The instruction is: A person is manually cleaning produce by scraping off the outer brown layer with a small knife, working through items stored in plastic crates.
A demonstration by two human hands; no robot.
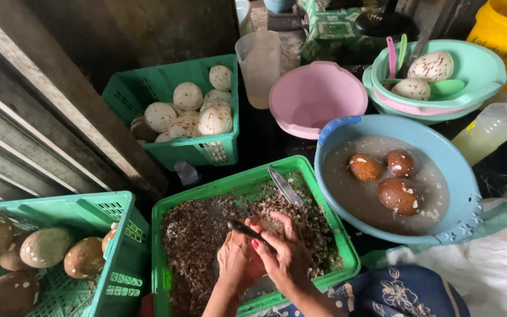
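Knife (277,196) clamped in right hand (288,255) fingers; left hand (238,261) fingers curled round hidden object over green crate (206,194) of shavings

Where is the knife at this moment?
In the head view, the steel-bladed knife is at centre, over the green plastic crate of brown shavings, held in the right hand beside the left hand, blade pointing toward the blue basin.
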